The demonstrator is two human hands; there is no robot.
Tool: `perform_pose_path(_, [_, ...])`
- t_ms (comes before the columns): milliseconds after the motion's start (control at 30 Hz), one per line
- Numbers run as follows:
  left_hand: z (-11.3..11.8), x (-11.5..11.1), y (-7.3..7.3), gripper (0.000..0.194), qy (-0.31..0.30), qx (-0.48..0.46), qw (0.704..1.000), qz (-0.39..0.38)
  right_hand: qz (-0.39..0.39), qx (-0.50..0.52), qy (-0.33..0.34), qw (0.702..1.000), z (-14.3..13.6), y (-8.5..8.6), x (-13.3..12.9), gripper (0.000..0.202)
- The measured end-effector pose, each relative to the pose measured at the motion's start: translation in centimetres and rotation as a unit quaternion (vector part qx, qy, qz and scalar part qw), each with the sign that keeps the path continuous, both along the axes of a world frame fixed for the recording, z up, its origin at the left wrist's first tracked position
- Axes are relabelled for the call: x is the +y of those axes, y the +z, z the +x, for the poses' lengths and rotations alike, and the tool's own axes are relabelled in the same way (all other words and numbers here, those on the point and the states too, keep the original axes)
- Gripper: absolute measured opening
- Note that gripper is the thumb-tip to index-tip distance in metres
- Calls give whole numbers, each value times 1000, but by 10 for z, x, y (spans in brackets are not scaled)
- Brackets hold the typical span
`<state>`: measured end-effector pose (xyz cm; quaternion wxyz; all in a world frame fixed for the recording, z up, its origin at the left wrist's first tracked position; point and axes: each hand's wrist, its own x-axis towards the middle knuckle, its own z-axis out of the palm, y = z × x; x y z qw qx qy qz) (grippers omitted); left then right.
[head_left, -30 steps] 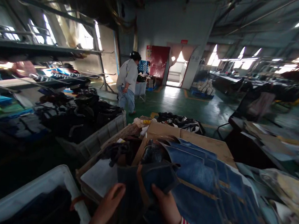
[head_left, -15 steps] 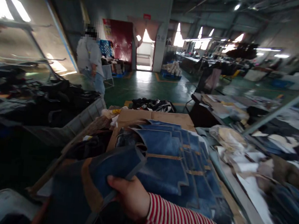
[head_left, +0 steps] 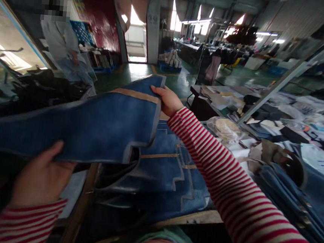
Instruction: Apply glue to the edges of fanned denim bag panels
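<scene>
A long blue denim piece (head_left: 102, 122) with grey edges and a tan strip across it is stretched between my two hands. My right hand (head_left: 168, 99) pinches its far right edge, thumb on top. My left hand (head_left: 43, 175) grips the lower edge nearer to me, with the thumb over the cloth and the fingers underneath. The piece's left end runs out of the picture. Below it lies a stack of similar denim pieces (head_left: 157, 174), fanned out in overlapping layers with tan strips and stepped edges. The held piece hides part of this stack.
To the right, a table (head_left: 210, 91) carries papers, cloth and a plastic bag (head_left: 225, 129). Folded denim (head_left: 288, 200) lies at the near right. A slanted metal bar (head_left: 275, 93) crosses there. Dark cloth (head_left: 39, 92) is heaped at left, near a standing person (head_left: 61, 44).
The denim piece has been raised and spread out from its folded position. My right hand has moved up and forward, and my left hand has come into clear view. The camera has turned right.
</scene>
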<state>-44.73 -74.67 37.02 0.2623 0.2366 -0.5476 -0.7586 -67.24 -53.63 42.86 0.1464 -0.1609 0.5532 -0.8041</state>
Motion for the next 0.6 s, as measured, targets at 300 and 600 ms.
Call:
perform_pose_path(300, [-46, 90, -169, 9, -130, -268, 922, 246, 325, -150, -45, 933, 9, -206, 89, 12])
perform_pose_path(600, [-55, 84, -186, 6, -196, -352, 891, 208, 504, -64, -135, 851, 20, -277, 95, 15])
